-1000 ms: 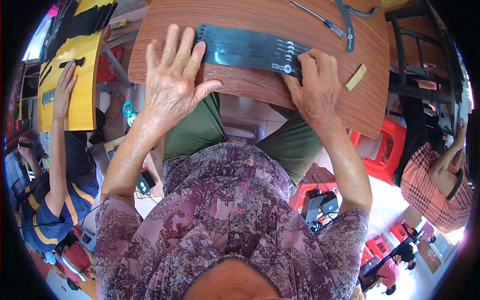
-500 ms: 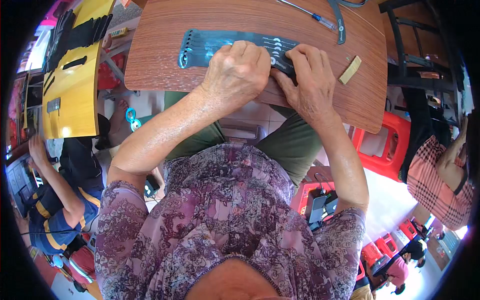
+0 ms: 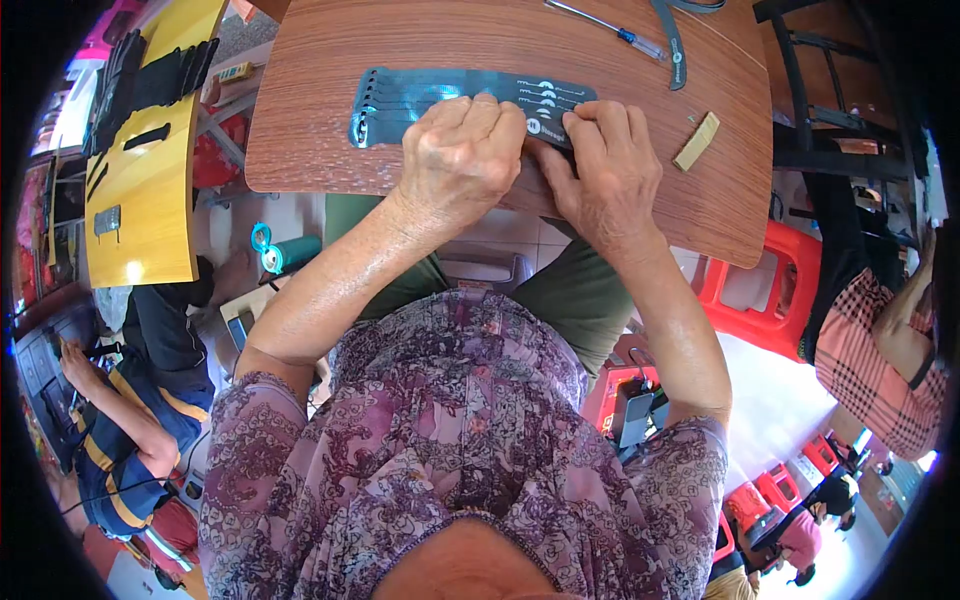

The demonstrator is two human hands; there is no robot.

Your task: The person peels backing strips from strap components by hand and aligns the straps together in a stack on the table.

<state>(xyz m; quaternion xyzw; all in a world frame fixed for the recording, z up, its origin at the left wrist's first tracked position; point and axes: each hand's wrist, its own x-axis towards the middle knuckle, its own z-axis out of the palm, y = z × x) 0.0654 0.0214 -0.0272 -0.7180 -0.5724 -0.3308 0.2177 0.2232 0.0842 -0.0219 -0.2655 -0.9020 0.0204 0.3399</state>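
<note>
Several flat dark straps (image 3: 415,90) with white printing lie overlapped in a fan on the brown wood-grain table (image 3: 310,160). Holes run along their left ends, and light glints off their glossy surface. My left hand (image 3: 462,150) is closed in a fist over the front edge of the straps, its fingertips hidden beneath. Close to it on the right, my right hand (image 3: 607,165) grips the printed right end of the straps, fingers bent on top and thumb pointing inward at the near edge.
On the table are a screwdriver (image 3: 640,44), another dark strap (image 3: 673,60) and a small yellowish block (image 3: 697,141). A yellow table (image 3: 150,220) with black straps stands left. Red stools (image 3: 790,290) stand right. People sit on both sides. A teal bottle (image 3: 290,252) is below left.
Both hands have shifted slightly left and toward me. The straps have moved a little left and nearer, showing more of the printed logo between my hands. A person's arm at left has lowered.
</note>
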